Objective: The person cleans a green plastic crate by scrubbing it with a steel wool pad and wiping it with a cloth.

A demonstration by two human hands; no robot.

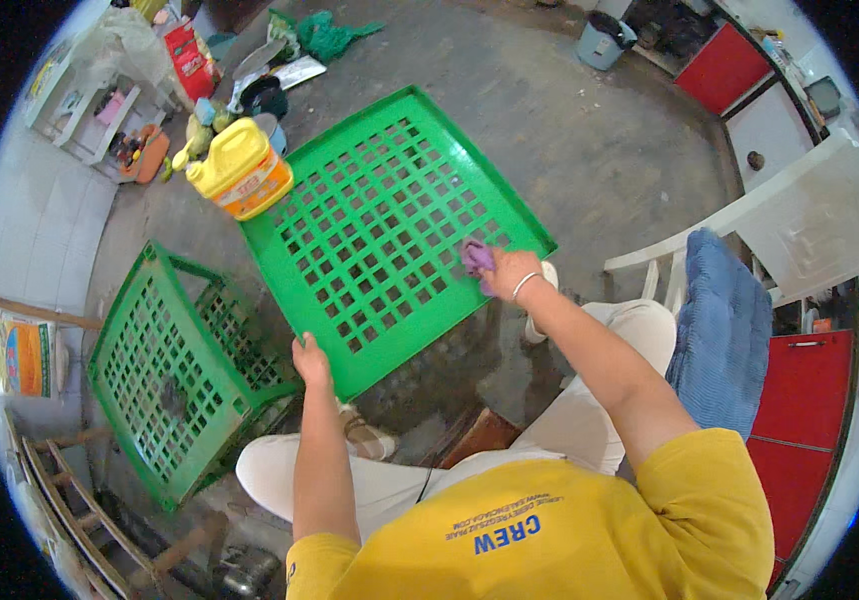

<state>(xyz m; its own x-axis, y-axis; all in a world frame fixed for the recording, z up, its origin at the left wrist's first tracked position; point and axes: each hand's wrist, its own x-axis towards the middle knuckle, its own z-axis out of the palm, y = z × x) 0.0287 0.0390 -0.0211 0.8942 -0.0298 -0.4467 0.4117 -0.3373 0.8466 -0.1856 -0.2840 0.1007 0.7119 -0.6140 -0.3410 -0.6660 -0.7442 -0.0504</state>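
Right grip on cloth, jug beyond

A dark grey concrete floor, marked by paler patches, carries everything here. In the middle is a large green gridded panel; what bears its underside is hidden. A yellow jug stands at the panel's far-left edge, whether on it or just beside it is unclear. To the left, a second green gridded rack sits tilted on the floor. Far left, a green net bundle and an orange basket rest there; far right, a pale blue bin stands upright.
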